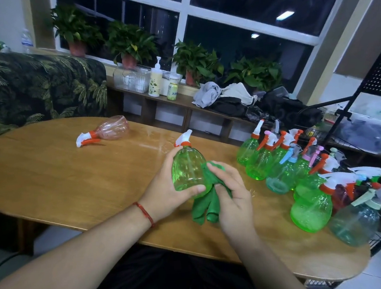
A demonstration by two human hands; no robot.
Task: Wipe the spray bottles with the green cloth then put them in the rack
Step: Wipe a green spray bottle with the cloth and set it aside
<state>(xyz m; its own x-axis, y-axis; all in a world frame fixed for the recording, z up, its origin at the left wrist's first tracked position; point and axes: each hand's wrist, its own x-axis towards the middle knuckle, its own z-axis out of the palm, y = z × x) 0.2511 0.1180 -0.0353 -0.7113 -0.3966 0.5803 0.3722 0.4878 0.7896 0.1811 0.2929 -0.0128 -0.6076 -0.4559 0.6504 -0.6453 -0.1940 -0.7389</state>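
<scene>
Above table (48, 181): green btl (187, 172), cloth (205, 207) in hands (164, 194) (234, 200)

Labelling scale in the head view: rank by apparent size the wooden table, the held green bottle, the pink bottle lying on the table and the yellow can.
1. wooden table
2. held green bottle
3. pink bottle, which lies farther from the camera, so its true size may match the green one's
4. yellow can

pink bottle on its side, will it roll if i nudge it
Probably: the pink bottle lies sideways on the table and its body is round. It looks empty, so likely light. Its trigger may stop it turning far.
</scene>
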